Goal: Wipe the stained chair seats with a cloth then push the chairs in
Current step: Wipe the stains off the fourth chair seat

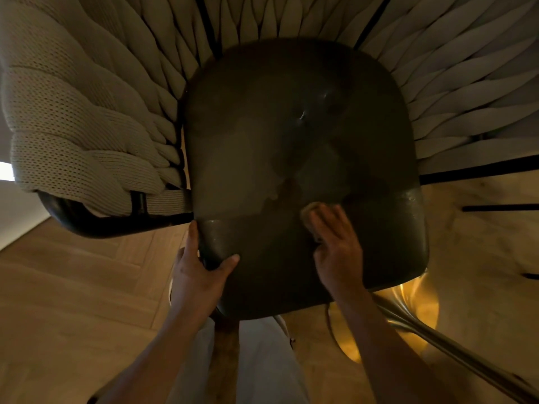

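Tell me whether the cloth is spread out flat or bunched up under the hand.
Cannot tell for certain. The cloth is almost wholly covered by the right hand pressing it onto the chair seat; only a small rounded edge shows beyond the fingertips.

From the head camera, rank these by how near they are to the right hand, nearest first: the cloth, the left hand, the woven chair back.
1. cloth: under the right hand, pressed on the seat.
2. left hand: across the seat, gripping its front-left corner.
3. woven chair back: beyond the seat, curving round its far side.

Both forearms bare, no sleeves in view; pale, perhaps white, trousers (pixel 262 360) below; hands (pixel 338 252) ringless.
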